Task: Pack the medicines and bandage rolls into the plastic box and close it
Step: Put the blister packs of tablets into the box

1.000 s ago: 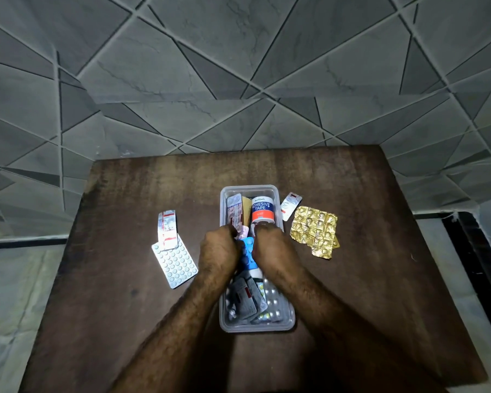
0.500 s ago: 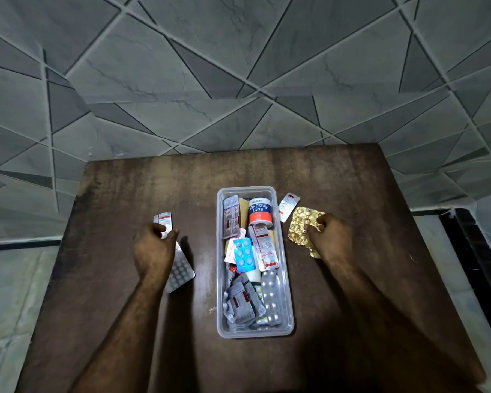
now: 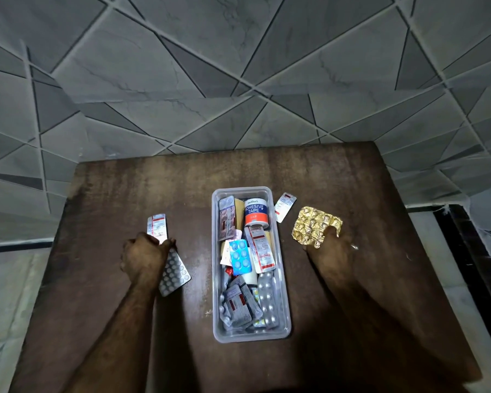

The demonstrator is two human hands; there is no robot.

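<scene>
A clear plastic box (image 3: 284,330) stands open in the middle of the brown table. It holds an adhesive tape roll (image 3: 255,211), a blue blister pack (image 3: 240,257) and several silver pill strips. My left hand (image 3: 143,258) is closed over two pill strips left of the box: a red-and-white strip (image 3: 156,224) and a white tablet sheet (image 3: 175,275). My right hand (image 3: 333,252) grips the near edge of a crumpled gold blister sheet (image 3: 312,226) right of the box. A small white strip (image 3: 284,207) leans against the box's far right wall. No lid is in view.
The dark wooden table (image 3: 125,188) stands against a grey tiled wall (image 3: 238,80). Pale floor (image 3: 6,279) shows past the left edge, and a dark ledge (image 3: 471,265) runs past the right edge.
Both hands left the box and spread outward. The left one closed on the strips at the left. The right one took hold of the gold sheet and shifted it slightly right.
</scene>
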